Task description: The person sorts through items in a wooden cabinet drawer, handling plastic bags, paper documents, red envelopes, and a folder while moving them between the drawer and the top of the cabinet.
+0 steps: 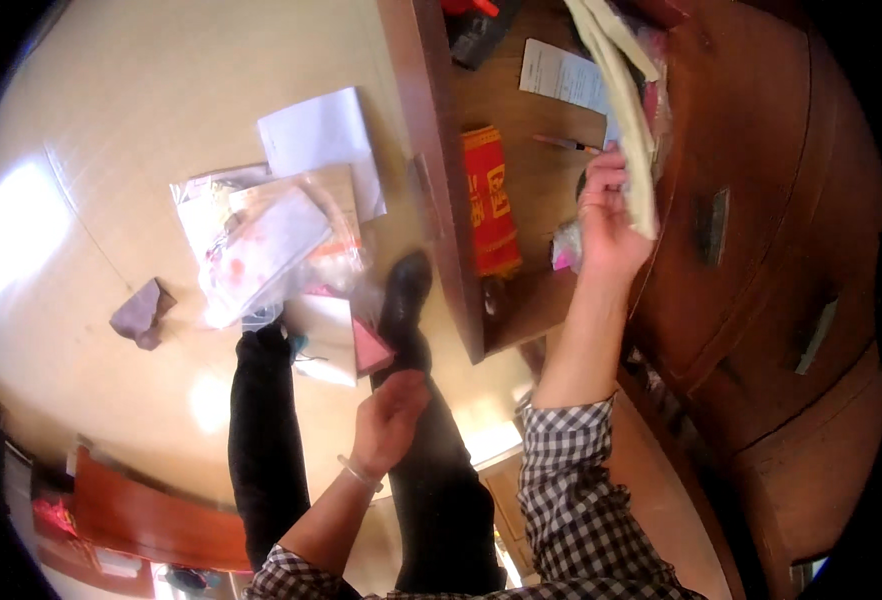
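Overhead, right hand (609, 215) grips one cream folder (625, 100); left hand (389, 415) open, empty.

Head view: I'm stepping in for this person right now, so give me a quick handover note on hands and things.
Right hand: gripping a cream folded bundle over the open wooden drawer.
Left hand: empty, open, above the legs.
In the drawer: red packet, pen, paper sheet.
On the floor: pile of plastic bags and papers, a crumpled scrap.
Done: pile already out. Left: drawer still holds items.
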`<state>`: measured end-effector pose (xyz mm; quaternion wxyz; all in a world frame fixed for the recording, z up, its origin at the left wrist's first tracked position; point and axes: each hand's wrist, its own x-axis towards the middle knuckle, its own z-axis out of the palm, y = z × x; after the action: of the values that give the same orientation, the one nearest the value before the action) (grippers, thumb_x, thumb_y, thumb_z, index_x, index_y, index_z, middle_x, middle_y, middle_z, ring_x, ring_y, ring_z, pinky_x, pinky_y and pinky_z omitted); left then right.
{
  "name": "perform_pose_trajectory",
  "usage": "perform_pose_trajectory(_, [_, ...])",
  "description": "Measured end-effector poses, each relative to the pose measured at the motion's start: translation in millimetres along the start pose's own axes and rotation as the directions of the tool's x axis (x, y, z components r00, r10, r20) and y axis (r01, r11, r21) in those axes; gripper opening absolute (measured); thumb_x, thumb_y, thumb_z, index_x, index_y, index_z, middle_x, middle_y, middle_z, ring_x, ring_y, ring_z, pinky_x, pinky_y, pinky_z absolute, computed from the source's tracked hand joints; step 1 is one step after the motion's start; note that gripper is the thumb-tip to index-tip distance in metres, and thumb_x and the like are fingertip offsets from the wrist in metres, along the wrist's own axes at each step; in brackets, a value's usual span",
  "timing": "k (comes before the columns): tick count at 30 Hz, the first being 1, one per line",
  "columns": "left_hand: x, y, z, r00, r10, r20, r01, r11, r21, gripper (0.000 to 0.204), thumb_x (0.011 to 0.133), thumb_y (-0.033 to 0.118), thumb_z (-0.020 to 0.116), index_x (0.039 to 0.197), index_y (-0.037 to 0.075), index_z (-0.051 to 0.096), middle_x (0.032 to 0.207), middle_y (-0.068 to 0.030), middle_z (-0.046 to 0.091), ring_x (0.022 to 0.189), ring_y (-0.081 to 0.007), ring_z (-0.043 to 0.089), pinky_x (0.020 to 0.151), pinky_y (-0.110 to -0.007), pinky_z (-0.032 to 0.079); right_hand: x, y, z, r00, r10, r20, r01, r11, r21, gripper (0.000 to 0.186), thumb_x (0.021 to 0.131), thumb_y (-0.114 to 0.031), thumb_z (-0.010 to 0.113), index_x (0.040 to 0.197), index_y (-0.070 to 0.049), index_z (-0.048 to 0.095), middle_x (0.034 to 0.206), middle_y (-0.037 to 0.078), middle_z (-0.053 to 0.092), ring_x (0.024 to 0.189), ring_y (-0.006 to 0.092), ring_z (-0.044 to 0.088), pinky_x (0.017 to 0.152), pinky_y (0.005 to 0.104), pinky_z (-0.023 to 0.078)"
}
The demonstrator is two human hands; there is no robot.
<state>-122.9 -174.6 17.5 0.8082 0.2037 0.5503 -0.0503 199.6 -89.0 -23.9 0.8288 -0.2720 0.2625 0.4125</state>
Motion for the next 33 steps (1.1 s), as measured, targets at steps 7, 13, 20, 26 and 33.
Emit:
perform_pose_trajectory(7, [10.5, 6.1, -0.5, 0.997, 0.004, -0.083, -0.01, 0.997, -0.075, 0.025, 0.084, 0.005, 0.057, 0.108, -0.002, 0.058, 0.094, -0.0104, 0.063, 0.089, -0.0163, 0.059, 0.08, -0.027, 0.046, -36.6, 1.9, -57.6, 0.979, -0.068, -0.192, -0.022, 0.901, -0.432, 0.029, 0.092, -0.011, 0.046, 0.116, 0.004, 0.049, 0.115, 0.021, 0.054, 0.106, 0.0298, 0.054, 0.086, 0.0391, 0.049])
perform_pose_trajectory(13, [10.0, 6.7, -13.3, 0.996, 0.063, -0.06, -0.066, 0.996, -0.054, 0.031, 0.087, 0.007, 0.058, 0.117, -0.002, 0.053, 0.106, -0.009, 0.059, 0.096, -0.0165, 0.055, 0.083, -0.029, 0.047, -113.9, -9.3, -86.5, 0.995, 0.082, -0.056, -0.096, 0.939, -0.33, 0.035, 0.086, -0.006, 0.043, 0.116, 0.011, 0.047, 0.114, 0.023, 0.055, 0.107, 0.0309, 0.054, 0.097, 0.0368, 0.042])
perform_pose_trajectory(20, [6.7, 53.9, -7.8, 0.966, 0.142, 0.216, -0.068, 0.946, -0.317, 0.055, 0.082, 0.008, 0.062, 0.132, 0.001, 0.039, 0.124, -0.0113, 0.05, 0.111, -0.0202, 0.05, 0.093, -0.032, 0.041, -220.5, -9.7, -124.7, 0.978, -0.002, -0.208, -0.133, 0.762, -0.633, 0.036, 0.082, -0.008, 0.052, 0.117, 0.003, 0.05, 0.106, 0.014, 0.058, 0.093, 0.0241, 0.059, 0.078, 0.0332, 0.051])
perform_pose_trajectory(26, [-7.4, 49.3, -20.8, 0.95, 0.091, 0.3, 0.034, 0.921, -0.387, 0.083, 0.068, -0.004, 0.068, 0.139, 0.002, 0.026, 0.132, -0.008, 0.042, 0.119, -0.0206, 0.043, 0.092, -0.029, 0.043, -238.1, 41.4, -80.6, 0.896, 0.057, -0.44, -0.335, 0.737, -0.587, 0.043, 0.075, -0.002, 0.061, 0.115, 0.004, 0.049, 0.107, 0.011, 0.057, 0.096, 0.0236, 0.058, 0.081, 0.0347, 0.049])
perform_pose_trajectory(33, [-9.2, 32.4, -25.4, 0.935, 0.159, 0.318, -0.05, 0.944, -0.327, 0.083, 0.06, 0.014, 0.08, 0.13, 0.0, 0.038, 0.111, -0.0045, 0.055, 0.098, -0.0145, 0.053, 0.075, -0.026, 0.048, -246.1, 50.6, -86.4, 0.905, 0.013, -0.425, -0.326, 0.663, -0.674, 0.045, 0.079, -0.004, 0.055, 0.121, 0.004, 0.044, 0.11, 0.01, 0.055, 0.101, 0.0216, 0.055, 0.086, 0.0334, 0.045])
